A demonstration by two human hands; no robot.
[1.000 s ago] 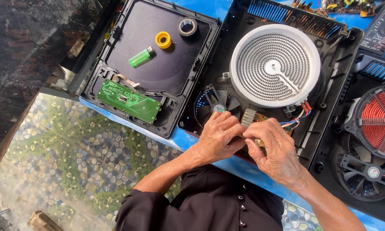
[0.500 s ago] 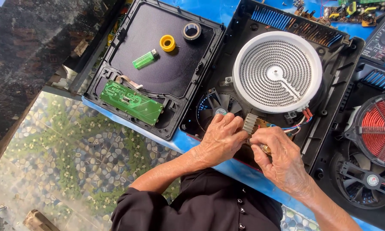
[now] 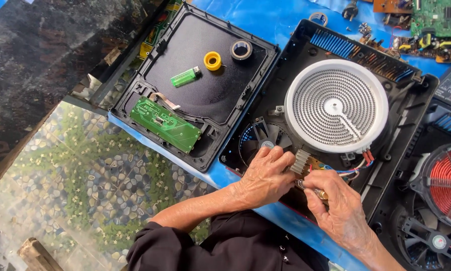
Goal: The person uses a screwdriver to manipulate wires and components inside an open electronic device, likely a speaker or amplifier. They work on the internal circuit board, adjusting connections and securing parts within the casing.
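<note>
Fingers of my left hand (image 3: 263,176) press the ribbed heat sink (image 3: 300,161) below the white coil plate (image 3: 336,106), while my right hand (image 3: 336,207) grips a small metal-tipped tool (image 3: 313,190) beside it.

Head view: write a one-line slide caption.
Left hand steadies a finned heatsink inside an opened electric cooker while right hand works a small tool beside it.

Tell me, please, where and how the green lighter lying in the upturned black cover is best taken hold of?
Grip the green lighter across its long flat sides, near mid-body, coming straight down from above. It lies flat and alone on the black cover, metal end toward the yellow tape roll, so both long sides are free for fingertips.
</note>
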